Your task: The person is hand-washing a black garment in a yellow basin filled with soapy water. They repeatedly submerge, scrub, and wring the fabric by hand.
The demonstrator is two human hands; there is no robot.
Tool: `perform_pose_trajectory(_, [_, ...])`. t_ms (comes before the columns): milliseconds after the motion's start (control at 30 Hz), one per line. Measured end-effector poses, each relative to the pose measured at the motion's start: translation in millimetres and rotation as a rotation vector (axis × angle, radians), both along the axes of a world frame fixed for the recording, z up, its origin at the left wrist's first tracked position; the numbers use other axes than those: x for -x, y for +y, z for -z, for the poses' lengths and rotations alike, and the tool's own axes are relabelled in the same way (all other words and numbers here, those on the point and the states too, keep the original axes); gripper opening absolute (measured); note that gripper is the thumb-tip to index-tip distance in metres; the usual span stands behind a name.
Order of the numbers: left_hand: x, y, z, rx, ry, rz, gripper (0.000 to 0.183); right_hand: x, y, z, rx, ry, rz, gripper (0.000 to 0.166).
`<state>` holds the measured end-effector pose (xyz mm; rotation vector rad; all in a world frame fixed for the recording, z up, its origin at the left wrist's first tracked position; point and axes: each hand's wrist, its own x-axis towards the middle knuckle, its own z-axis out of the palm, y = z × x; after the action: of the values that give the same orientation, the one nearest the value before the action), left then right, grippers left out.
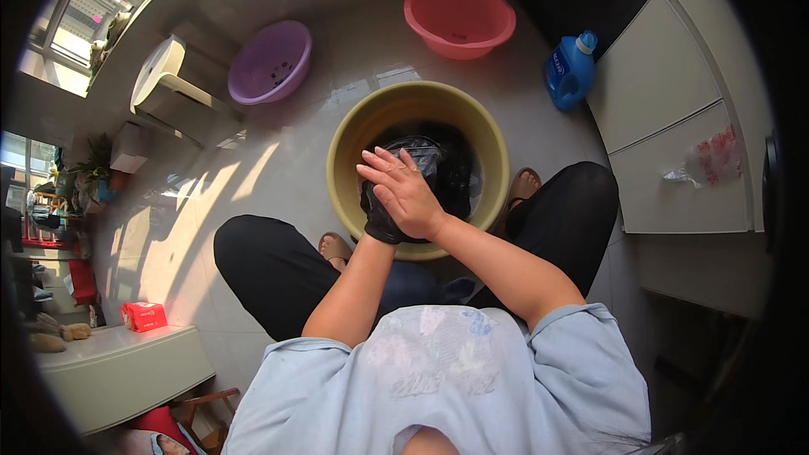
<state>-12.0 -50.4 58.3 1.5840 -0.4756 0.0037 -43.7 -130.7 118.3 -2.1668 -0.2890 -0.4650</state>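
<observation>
Between my feet stands a yellow plastic basin with wet black fabric inside. My left forearm reaches into the basin, and the black fabric is drawn over that hand down to the wrist. My left hand's fingers are hidden under the fabric. My right hand lies flat across the covered left hand, palm down, its fingers extended and slightly apart. Part of the fabric around the hands looks shiny and wet.
A purple basin and a pink basin sit on the tiled floor beyond. A blue detergent bottle stands by white cabinets at right. A white stool is at left, and a low cabinet holds a red packet.
</observation>
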Motion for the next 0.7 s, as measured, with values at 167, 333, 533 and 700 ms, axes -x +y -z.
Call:
perform_pose_trajectory(167, [-18.0, 0.8, -57.3, -0.702, -0.644, 0.312, 0.044, -27.1, -58.7, 80.4, -0.769, 0.258, 0.722, 0.034])
perform_pose_trajectory(333, [-50.3, 37.8, 10.1, 0.223, 0.195, 0.329, 0.041, -8.1, -37.0, 86.6, -1.227, 0.803, 0.421, 0.028])
perform_pose_trajectory(533, [-60.3, 46.5, 5.5, 0.497, 0.283, 0.275, 0.037, 9.2, -14.4, 101.0, -0.513, 1.205, 0.159, 0.027])
perform_pose_trajectory(700, [-52.5, 35.0, -44.4, -0.351, -0.49, 0.137, 0.035, -1.0, -20.2, 76.2, -0.51, 0.604, 0.472, 0.032])
